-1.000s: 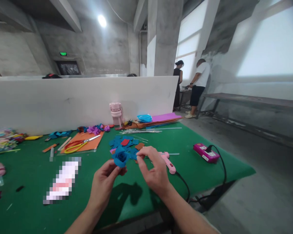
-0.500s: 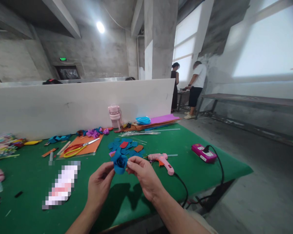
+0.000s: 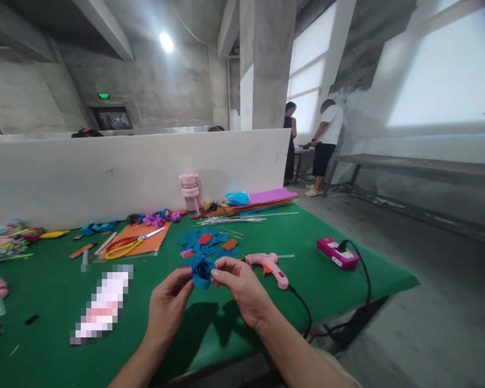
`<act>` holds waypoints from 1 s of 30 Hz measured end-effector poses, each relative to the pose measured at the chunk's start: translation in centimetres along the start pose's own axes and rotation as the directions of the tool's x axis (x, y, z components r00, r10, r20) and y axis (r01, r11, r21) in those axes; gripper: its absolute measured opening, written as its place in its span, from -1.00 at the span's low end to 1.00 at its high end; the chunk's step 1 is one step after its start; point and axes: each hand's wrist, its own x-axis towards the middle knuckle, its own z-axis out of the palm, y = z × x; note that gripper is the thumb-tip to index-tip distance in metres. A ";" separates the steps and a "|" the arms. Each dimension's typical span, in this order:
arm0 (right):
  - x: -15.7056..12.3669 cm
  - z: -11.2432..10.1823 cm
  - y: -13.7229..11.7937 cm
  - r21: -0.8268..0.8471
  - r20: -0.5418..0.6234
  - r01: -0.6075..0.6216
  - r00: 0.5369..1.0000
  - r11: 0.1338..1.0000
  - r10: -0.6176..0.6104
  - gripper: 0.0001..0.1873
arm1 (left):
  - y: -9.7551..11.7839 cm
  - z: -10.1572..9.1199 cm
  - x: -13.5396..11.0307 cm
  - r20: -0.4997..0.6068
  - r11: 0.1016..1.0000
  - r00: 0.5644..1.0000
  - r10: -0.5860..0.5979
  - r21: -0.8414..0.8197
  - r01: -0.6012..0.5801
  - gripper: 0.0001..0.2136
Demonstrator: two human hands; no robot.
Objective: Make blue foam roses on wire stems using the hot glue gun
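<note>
A blue rose-like flower (image 3: 202, 272) made of layered petals is held up above the green table (image 3: 145, 302). My left hand (image 3: 172, 299) pinches its left edge between thumb and fingers. On the opposite side, the fingertips of my right hand (image 3: 242, 285) are closed on an outer petal. Just behind the flower lies a loose pile of blue petal pieces (image 3: 214, 245), with a red piece (image 3: 205, 238) and a brown piece (image 3: 229, 245) among them. To the right of my right hand rests a pink glue gun (image 3: 269, 264) with a glue stick in its back.
Scissors (image 3: 123, 247) lie on orange sheets at the left. A pink bottle (image 3: 191, 191) stands by the white partition (image 3: 105, 178). A magenta power strip (image 3: 337, 253) with a black cord sits at the right. Two people stand in the background near the window.
Both hands and the blue flower have shifted slightly right. The flower stays held between them, and the things on the table lie as before.
</note>
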 end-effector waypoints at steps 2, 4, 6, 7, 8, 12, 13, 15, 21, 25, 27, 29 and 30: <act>0.0 0.0 -0.2 -0.037 -0.001 0.008 1.000 0.999 -0.008 -0.85 | 0.0 0.0 0.0 0.004 1.000 1.000 -0.001 -0.001 0.001 -0.82; -0.1 0.1 -0.4 -0.061 0.005 -0.001 1.000 0.998 0.001 -0.85 | 0.1 0.1 -0.1 0.006 1.000 1.000 -0.008 0.003 0.008 -0.82; -0.2 0.2 -0.5 -0.065 0.015 -0.014 1.000 0.998 0.015 -0.85 | 0.2 0.1 -0.1 0.006 1.000 1.000 -0.013 0.014 0.013 -0.81; -0.2 0.2 -0.5 -0.063 0.020 -0.020 1.000 0.998 0.021 -0.85 | 0.3 0.2 -0.1 0.005 1.000 1.000 -0.013 0.020 0.013 -0.81; -0.2 0.2 -0.5 -0.061 0.024 -0.023 0.999 0.998 0.025 -0.86 | 0.3 0.2 -0.1 0.003 1.000 1.000 -0.013 0.026 0.013 -0.81; -0.2 0.2 -0.4 -0.071 0.018 -0.031 0.999 0.997 0.033 -0.90 | 0.2 0.1 -0.2 -0.005 0.999 1.000 -0.018 0.041 0.018 -0.81; -0.2 0.2 -0.4 -0.078 0.016 -0.034 0.999 0.996 0.035 -0.91 | 0.1 0.1 -0.2 -0.005 0.999 1.000 -0.019 0.045 0.019 -0.80; -0.2 0.2 -0.5 -0.094 0.020 -0.040 0.999 0.995 0.042 -0.90 | 0.1 0.1 -0.3 -0.001 0.999 1.000 -0.018 0.046 0.018 -0.81; -0.2 0.3 -0.5 -0.163 0.023 -0.028 0.999 0.986 0.032 -0.91 | 0.3 0.1 -0.3 0.018 0.998 1.000 -0.001 0.059 0.000 -0.82; -0.3 0.5 -0.3 -0.168 0.013 -0.033 0.999 0.985 0.035 -0.89 | 0.2 -0.1 -0.1 0.003 0.983 0.993 0.118 0.140 -0.117 -0.87; -0.3 0.7 -0.2 -0.170 0.016 -0.032 0.999 0.985 0.035 -0.89 | 0.1 -0.1 -0.1 0.008 0.982 0.994 0.108 0.154 -0.108 -0.87; -0.3 0.8 -0.2 -0.180 0.014 -0.029 0.999 0.983 0.032 -0.89 | 0.0 0.0 -0.1 0.017 0.990 0.999 0.046 0.134 -0.048 -0.85; -0.3 0.8 -0.2 -0.186 0.010 -0.028 0.999 0.982 0.031 -0.89 | 0.0 0.0 -0.2 0.021 0.992 1.000 0.018 0.122 -0.021 -0.84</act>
